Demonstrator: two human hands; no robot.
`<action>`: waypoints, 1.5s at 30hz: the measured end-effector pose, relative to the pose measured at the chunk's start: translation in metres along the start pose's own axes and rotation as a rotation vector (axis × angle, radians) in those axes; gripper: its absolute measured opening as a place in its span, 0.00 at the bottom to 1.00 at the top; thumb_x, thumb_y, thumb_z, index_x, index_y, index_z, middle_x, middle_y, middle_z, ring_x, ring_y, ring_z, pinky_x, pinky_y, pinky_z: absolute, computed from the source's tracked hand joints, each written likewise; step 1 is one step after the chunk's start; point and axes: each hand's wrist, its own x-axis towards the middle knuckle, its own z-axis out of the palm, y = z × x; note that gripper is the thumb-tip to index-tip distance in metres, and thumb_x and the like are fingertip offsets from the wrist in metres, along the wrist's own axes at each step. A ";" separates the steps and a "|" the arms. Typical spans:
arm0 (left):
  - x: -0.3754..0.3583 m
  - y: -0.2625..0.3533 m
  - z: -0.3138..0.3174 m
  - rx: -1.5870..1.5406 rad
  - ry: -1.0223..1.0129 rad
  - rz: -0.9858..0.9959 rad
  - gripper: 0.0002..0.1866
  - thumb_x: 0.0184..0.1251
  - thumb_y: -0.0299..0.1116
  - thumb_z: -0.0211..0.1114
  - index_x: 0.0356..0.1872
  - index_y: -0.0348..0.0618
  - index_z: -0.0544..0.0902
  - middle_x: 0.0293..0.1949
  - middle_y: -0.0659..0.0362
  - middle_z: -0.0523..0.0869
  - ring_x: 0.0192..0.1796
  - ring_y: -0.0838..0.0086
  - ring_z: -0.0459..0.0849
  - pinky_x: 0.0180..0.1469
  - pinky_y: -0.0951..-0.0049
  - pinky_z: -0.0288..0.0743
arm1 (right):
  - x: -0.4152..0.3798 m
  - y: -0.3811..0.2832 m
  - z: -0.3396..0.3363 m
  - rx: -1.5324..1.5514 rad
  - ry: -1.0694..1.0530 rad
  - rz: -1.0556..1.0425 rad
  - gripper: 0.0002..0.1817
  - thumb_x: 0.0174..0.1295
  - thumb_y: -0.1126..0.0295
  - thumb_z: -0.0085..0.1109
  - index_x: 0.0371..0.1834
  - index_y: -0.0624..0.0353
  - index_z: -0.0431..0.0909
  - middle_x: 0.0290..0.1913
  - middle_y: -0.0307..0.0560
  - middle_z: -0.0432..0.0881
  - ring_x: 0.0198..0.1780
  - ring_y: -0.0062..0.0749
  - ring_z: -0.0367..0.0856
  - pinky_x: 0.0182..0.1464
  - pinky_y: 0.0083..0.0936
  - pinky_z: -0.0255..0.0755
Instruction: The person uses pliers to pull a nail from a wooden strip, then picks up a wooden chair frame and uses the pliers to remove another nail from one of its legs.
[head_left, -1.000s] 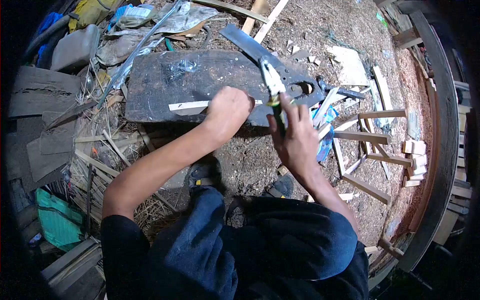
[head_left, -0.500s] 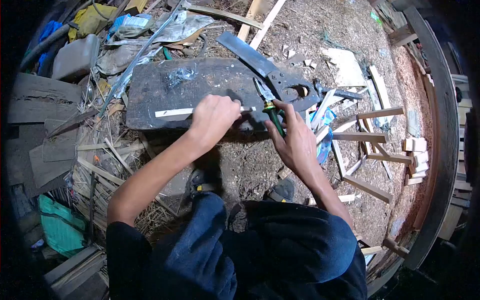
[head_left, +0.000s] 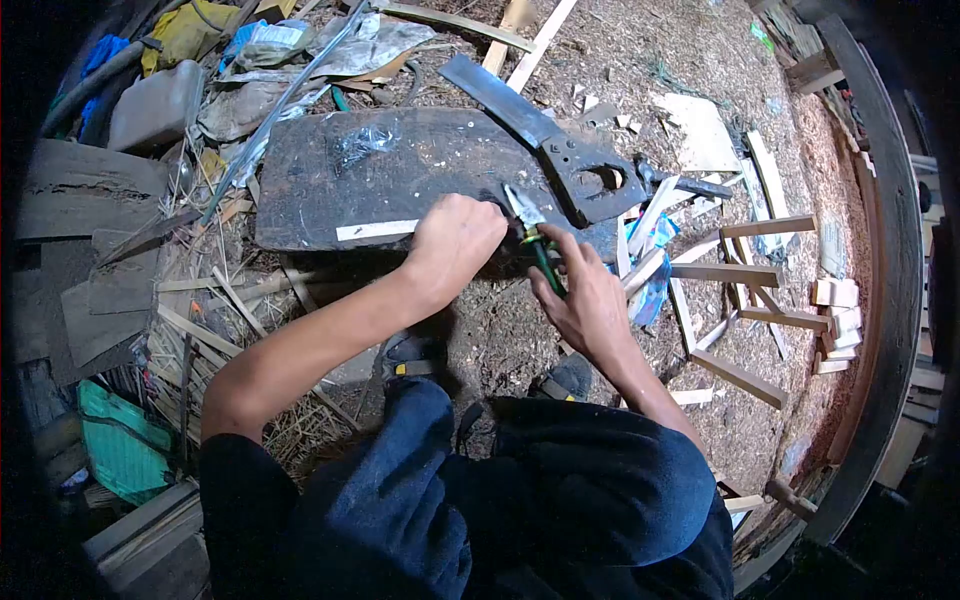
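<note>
My left hand (head_left: 458, 240) is closed in a fist round a thin white strip (head_left: 376, 230), whose left end sticks out over the dark wooden bench (head_left: 310, 190). In my right hand (head_left: 592, 305) is a pair of pliers (head_left: 524, 208) with green handles, the metal jaws pointing up and to the left. The plier jaws are close beside my left knuckles; whether they touch the strip is hidden. Beyond the pliers lies a handsaw (head_left: 510, 108) with a dark handle, resting on the bench's right end.
A hammer (head_left: 690, 186) lies right of the saw. Crumpled clear plastic (head_left: 365, 145) sits on the bench. Wood offcuts (head_left: 725, 272) and shavings cover the floor at right. A plastic jerrycan (head_left: 155, 108) stands at far left, and a green container (head_left: 125, 440) at lower left.
My left hand has slid right along the bench with the white strip. The pliers in my right hand have come down and slightly left, nearer my left hand.
</note>
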 end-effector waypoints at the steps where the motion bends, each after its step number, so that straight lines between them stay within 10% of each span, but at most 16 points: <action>1: 0.000 0.000 0.001 -0.003 -0.023 -0.004 0.04 0.61 0.29 0.63 0.28 0.48 0.83 0.24 0.57 0.89 0.32 0.68 0.92 0.34 0.72 0.83 | 0.000 -0.004 -0.004 0.002 -0.002 0.000 0.29 0.67 0.58 0.63 0.71 0.44 0.66 0.45 0.61 0.78 0.36 0.64 0.84 0.37 0.52 0.79; 4: -0.001 0.001 0.005 -0.032 -0.005 0.014 0.03 0.61 0.29 0.63 0.28 0.48 0.83 0.25 0.58 0.89 0.32 0.69 0.92 0.34 0.71 0.83 | -0.001 -0.005 -0.001 0.043 0.298 -0.162 0.31 0.68 0.57 0.62 0.74 0.42 0.65 0.45 0.63 0.77 0.33 0.62 0.84 0.34 0.51 0.79; 8: -0.002 0.002 0.001 -0.026 0.045 0.027 0.04 0.61 0.28 0.63 0.28 0.48 0.84 0.25 0.57 0.89 0.32 0.69 0.92 0.34 0.71 0.83 | -0.007 -0.005 0.005 -0.244 -0.068 0.007 0.28 0.69 0.58 0.62 0.72 0.44 0.69 0.41 0.59 0.77 0.34 0.60 0.83 0.32 0.49 0.77; 15: -0.002 0.005 -0.006 -0.062 -0.030 -0.003 0.05 0.60 0.28 0.63 0.28 0.46 0.86 0.26 0.56 0.90 0.33 0.68 0.92 0.35 0.70 0.84 | -0.007 -0.004 0.007 -0.175 0.180 -0.124 0.28 0.70 0.60 0.61 0.73 0.45 0.68 0.43 0.60 0.75 0.33 0.56 0.84 0.29 0.48 0.77; 19: -0.002 0.008 -0.008 -0.047 -0.053 -0.030 0.05 0.60 0.27 0.64 0.28 0.46 0.87 0.27 0.56 0.90 0.33 0.68 0.92 0.35 0.70 0.85 | 0.001 -0.009 -0.004 -0.260 -0.015 0.001 0.28 0.70 0.59 0.61 0.73 0.45 0.67 0.43 0.59 0.75 0.28 0.56 0.84 0.27 0.47 0.77; 23: -0.001 0.008 -0.008 -0.046 -0.097 -0.002 0.04 0.60 0.27 0.64 0.29 0.46 0.86 0.26 0.56 0.90 0.33 0.68 0.92 0.34 0.70 0.84 | -0.006 -0.015 -0.007 -0.180 0.319 -0.211 0.30 0.69 0.60 0.62 0.73 0.45 0.66 0.42 0.60 0.74 0.23 0.54 0.79 0.27 0.44 0.77; 25: -0.003 0.008 -0.002 -0.065 -0.045 -0.019 0.04 0.60 0.27 0.63 0.29 0.46 0.86 0.25 0.56 0.89 0.32 0.68 0.92 0.34 0.70 0.84 | -0.005 0.005 0.017 -0.344 0.043 -0.046 0.30 0.69 0.60 0.62 0.74 0.45 0.65 0.42 0.61 0.73 0.22 0.54 0.78 0.25 0.46 0.77; 30: -0.002 0.009 -0.003 -0.023 -0.004 -0.012 0.05 0.60 0.28 0.63 0.30 0.47 0.87 0.25 0.58 0.89 0.31 0.70 0.91 0.34 0.71 0.83 | -0.008 -0.004 -0.001 -0.298 0.006 0.025 0.32 0.71 0.59 0.60 0.78 0.42 0.62 0.40 0.59 0.71 0.23 0.48 0.80 0.22 0.43 0.75; 33: -0.002 0.011 -0.003 -0.018 -0.085 -0.015 0.04 0.59 0.29 0.63 0.29 0.47 0.86 0.25 0.58 0.89 0.32 0.70 0.91 0.34 0.71 0.83 | -0.011 -0.004 0.002 -0.271 0.326 -0.200 0.33 0.70 0.62 0.60 0.78 0.40 0.60 0.43 0.56 0.70 0.26 0.45 0.81 0.20 0.39 0.75; 45: -0.003 0.012 0.001 -0.033 -0.044 -0.004 0.04 0.59 0.29 0.64 0.28 0.48 0.86 0.27 0.58 0.89 0.33 0.69 0.91 0.35 0.71 0.83 | -0.006 0.008 0.026 -0.519 0.071 -0.111 0.34 0.70 0.64 0.58 0.78 0.31 0.60 0.44 0.55 0.70 0.32 0.43 0.81 0.20 0.37 0.76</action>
